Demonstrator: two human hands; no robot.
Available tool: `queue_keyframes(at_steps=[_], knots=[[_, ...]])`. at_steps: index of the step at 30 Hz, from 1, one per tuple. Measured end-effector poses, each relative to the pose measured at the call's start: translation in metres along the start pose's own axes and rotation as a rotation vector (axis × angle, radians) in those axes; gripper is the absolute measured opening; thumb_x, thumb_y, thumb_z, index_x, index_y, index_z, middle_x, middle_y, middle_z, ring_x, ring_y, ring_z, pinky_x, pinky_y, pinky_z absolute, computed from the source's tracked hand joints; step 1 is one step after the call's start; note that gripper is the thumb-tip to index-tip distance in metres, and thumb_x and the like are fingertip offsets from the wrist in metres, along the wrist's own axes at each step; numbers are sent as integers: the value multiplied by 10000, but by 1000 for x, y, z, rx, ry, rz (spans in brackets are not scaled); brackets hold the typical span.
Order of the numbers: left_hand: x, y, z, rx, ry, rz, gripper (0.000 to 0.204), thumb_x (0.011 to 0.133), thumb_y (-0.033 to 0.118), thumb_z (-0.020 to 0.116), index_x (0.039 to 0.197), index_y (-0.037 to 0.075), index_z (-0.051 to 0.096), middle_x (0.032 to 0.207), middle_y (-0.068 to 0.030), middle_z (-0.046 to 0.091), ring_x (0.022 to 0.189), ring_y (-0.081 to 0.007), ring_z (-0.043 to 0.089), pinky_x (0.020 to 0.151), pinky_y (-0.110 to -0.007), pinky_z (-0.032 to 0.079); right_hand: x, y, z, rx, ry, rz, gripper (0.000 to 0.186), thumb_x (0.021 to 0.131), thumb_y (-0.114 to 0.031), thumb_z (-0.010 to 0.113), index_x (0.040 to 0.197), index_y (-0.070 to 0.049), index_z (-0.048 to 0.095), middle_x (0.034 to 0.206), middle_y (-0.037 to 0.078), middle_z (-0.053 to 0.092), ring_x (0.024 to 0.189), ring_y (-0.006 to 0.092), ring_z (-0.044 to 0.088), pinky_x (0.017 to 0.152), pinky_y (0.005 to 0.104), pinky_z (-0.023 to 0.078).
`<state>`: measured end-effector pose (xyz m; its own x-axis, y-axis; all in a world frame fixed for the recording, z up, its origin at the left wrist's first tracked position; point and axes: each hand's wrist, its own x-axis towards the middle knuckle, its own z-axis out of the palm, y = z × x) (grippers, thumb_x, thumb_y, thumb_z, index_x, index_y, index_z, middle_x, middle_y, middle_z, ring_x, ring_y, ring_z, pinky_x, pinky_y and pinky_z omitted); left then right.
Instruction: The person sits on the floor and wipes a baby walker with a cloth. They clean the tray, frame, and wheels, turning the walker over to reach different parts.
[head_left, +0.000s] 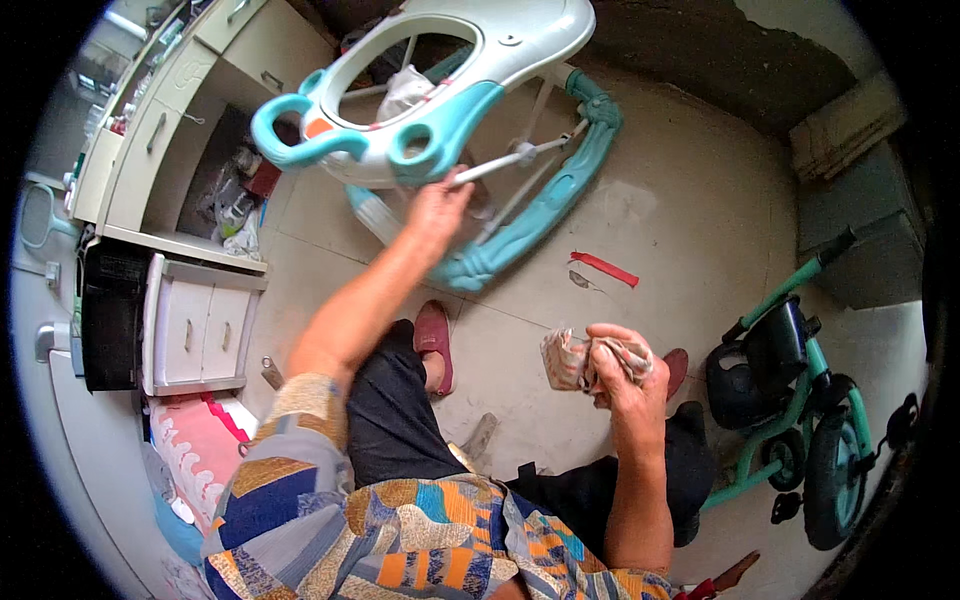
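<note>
Clamping the fingers of the left hand (438, 215) on the near end of a white bar (495, 166), while hiding some fingertips from this angle. Clamping the fingers of the right hand (625, 375) on a crumpled patterned cloth (567, 362), pressing the thumb over it, bunching part of it in the grip and leaving the rest sticking out to the left. Holding the cloth above the floor (700, 215), well apart from the walker (465, 105). Stretching the left arm forward to the walker, noting teal and white parts and the bar crossing between tray and base. Viewing a white bag (403, 95) through the tray's ring. Recording a red strip (605, 268) lying on the floor beyond the cloth, between it and the walker's base. Spreading the legs in dark trousers (395, 420), showing a reddish left shoe (432, 340) flat on the floor and part of the right shoe (677, 370) just beyond the right hand. Observing at far right a teal and black trike (777, 345), near a grey box (860, 230). Observing at left a desk (130, 175) with drawers and, nearer, a small white cabinet (193, 325), with pink fabric (190, 440) lying below it.
</note>
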<state>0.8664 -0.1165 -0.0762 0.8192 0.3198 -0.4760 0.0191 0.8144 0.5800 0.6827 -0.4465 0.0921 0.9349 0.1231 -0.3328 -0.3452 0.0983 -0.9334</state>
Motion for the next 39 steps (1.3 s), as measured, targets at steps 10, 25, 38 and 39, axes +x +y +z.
queue_keyframes(at_steps=[10,25,38,39], knots=[[-135,-179,97,-59,16,95,235,803,-89,641,990,47,602,1066,-64,624,984,-226,625,890,-380,537,-7,0,-33,324,249,-86,246,895,-186,616,1073,-19,645,733,-23,570,551,27,470,457,178,330],[-386,-39,48,1673,-1035,1097,368,841,193,687,1148,21,579,958,-130,652,815,-239,638,749,-356,509,-26,34,-64,857,295,-185,277,978,-162,499,1119,55,596,1046,154,646,916,205,655,785,331,571],[-330,24,49,1723,-895,1378,477,722,455,754,878,18,645,819,-143,641,854,-323,608,918,-464,429,-30,50,-72,595,302,-344,230,935,-174,582,1048,14,652,983,106,669,843,155,648,745,288,538],[-332,21,49,1696,-892,1334,473,714,450,762,870,19,642,794,-141,629,812,-323,599,861,-455,442,-29,48,-69,582,347,-361,233,932,-175,590,1049,16,653,961,96,667,811,142,636,722,270,525]])
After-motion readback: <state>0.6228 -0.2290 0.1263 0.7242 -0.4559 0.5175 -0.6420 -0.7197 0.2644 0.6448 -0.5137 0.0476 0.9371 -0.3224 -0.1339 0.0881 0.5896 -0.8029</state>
